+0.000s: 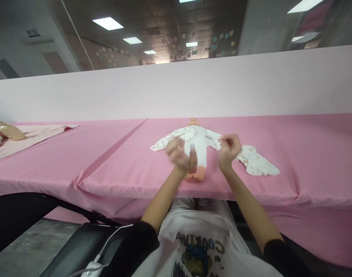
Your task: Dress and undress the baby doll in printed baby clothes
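A baby doll lies face up on the pink-covered table, head away from me, partly dressed in a white printed garment spread open under it. My left hand hovers over the doll's left side, smeared by motion, with its fingers curled. Over the doll's right side, my right hand has its fingers bent near the garment's right sleeve. More white printed cloth lies to the right of that hand.
A pale pink wall runs behind the table. At the far left another doll rests on a light pink cloth. A black chair with a white cable stands at my lower left.
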`<state>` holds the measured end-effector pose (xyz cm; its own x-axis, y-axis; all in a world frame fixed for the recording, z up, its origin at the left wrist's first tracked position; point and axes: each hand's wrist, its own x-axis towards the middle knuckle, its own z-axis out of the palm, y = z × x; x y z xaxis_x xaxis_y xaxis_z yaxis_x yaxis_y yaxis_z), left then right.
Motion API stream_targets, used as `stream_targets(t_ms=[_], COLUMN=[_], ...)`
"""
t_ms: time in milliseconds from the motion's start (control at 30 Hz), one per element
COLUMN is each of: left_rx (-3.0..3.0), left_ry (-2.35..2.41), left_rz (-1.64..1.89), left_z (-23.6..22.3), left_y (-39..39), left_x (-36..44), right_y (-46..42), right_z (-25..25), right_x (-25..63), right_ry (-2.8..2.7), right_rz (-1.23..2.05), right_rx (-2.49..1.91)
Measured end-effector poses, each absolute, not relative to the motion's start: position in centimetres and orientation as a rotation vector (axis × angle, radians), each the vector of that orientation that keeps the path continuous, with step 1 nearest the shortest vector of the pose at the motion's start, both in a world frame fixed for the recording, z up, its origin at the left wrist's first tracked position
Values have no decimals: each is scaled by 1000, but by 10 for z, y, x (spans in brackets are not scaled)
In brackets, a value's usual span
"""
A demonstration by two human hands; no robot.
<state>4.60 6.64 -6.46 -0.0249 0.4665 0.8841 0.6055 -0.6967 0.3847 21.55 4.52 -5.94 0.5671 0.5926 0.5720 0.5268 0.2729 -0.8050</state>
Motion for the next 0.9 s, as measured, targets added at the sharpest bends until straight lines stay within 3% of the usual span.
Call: stream_targets(t_ms=[67, 133, 267, 400, 700, 900], left_rx=[-1989, -2069, -2434, -2610, -2649, -2634], left_ry=[-1083, -1107, -1346, -1247, -1246, -1226], left_rz=[-1926, -1819, -1274, -851, -739, -730], left_z=[-37, -27, -52, -78, -75, -77], left_y=[104, 134, 161, 169, 166, 165], left_x=[66, 85, 100, 98, 99, 100], right_y=[104, 140, 158, 158, 157, 161], right_z=[-43, -46, -84, -109, -111, -113], right_x=[223, 228, 229, 227, 233, 245], right_ry=[-840, -768, -849, -1025, -1153, -1224], right_rz=[158, 260, 297, 256, 57, 72], right_rx=[-1290, -1483, -1647, -1700, -2193, -2151])
